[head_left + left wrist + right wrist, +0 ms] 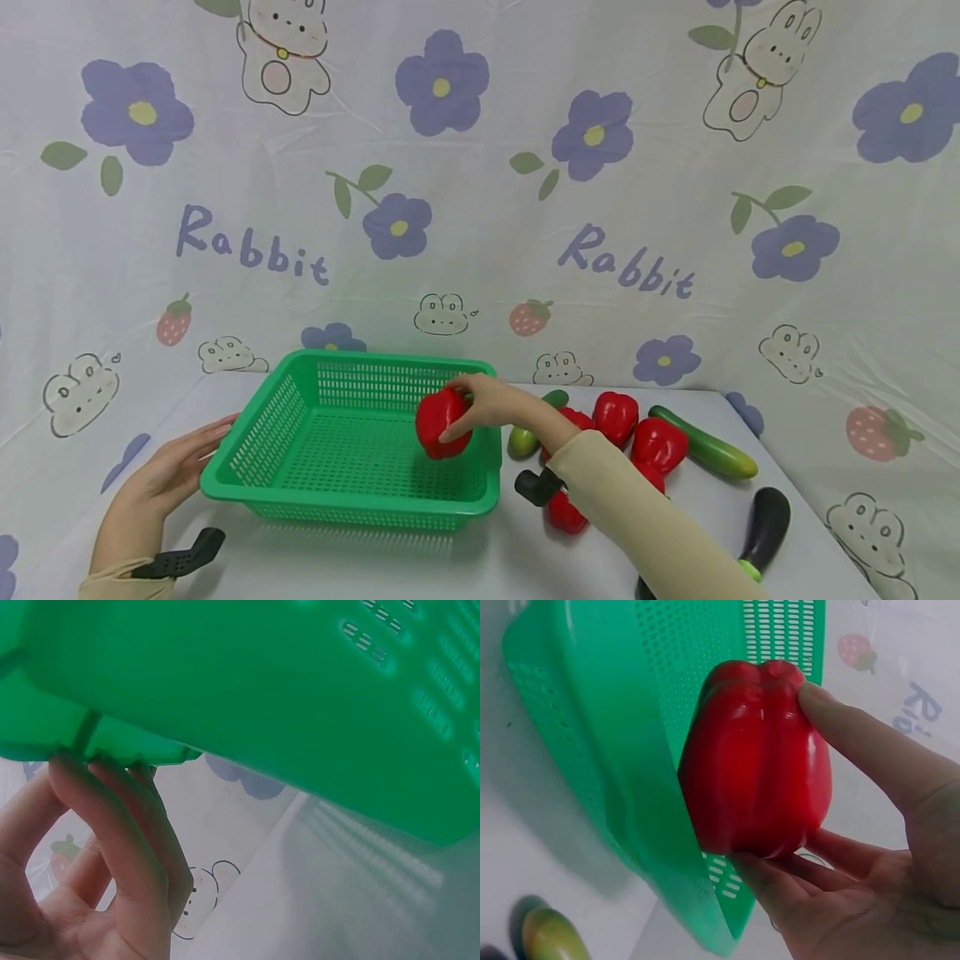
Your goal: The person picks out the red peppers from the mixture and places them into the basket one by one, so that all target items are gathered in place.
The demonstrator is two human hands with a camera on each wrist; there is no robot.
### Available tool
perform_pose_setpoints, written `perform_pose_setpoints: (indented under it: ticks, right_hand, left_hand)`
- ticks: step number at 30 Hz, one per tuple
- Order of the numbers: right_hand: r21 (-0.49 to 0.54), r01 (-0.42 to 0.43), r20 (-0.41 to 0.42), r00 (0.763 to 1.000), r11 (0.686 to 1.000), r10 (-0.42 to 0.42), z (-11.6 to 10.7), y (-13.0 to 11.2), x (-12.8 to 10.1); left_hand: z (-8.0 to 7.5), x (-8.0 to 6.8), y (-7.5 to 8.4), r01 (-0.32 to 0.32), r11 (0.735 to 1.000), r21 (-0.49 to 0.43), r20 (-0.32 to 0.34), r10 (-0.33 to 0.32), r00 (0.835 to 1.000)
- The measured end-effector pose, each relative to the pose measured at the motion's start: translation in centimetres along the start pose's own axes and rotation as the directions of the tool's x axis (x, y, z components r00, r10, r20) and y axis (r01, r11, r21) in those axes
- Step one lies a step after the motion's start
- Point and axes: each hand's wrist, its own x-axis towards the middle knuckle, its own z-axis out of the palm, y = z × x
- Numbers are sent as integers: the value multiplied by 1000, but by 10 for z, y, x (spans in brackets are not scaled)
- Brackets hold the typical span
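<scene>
Over the right side of a green plastic basket (352, 506), my right hand (491, 402) grips a red bell pepper (435, 423). In the right wrist view, the thumb lies on one end of the pepper (757, 769) and the other fingers hold its opposite end. The near basket wall (630, 772) hides part of its side. My left hand (176, 467) is at the basket's left rim. From the left wrist, its bent fingers (120, 825) have their tips right at the rim's edge (142, 746). The basket's inside floor shows bare mesh.
Right of the basket lie several more red bell peppers (617, 418), partly behind my right sleeve. A long green cucumber (705, 446), an eggplant (767, 525) and a small yellow-green vegetable (522, 442) lie around them. A patterned cloth (480, 167) hangs behind the white table.
</scene>
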Motion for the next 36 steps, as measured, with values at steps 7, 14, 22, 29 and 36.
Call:
perform_pose_setpoints:
  ticks: [7,14,22,29,36]
  right_hand:
    - [-40,-22,34,999,999,23,6,-4,5]
    - [-48,-37,53,998,998,40,12,-8,6]
    - [-69,-62,97,993,996,69,15,-6,8]
    - [-108,-65,131,988,992,79,17,-5,8]
    - [-144,-84,172,979,986,109,19,-6,9]
  left_hand:
    - [1,-1,1,3,1000,-12,14,-3,1000]
    - [1,-1,0,2,1000,-20,12,-2,1000]
    - [0,0,0,-4,1000,-1,9,4,1000]
    - [-1,0,-1,-2,1000,-12,15,2,1000]
    - [-3,0,-1,-13,1000,-5,33,13,999]
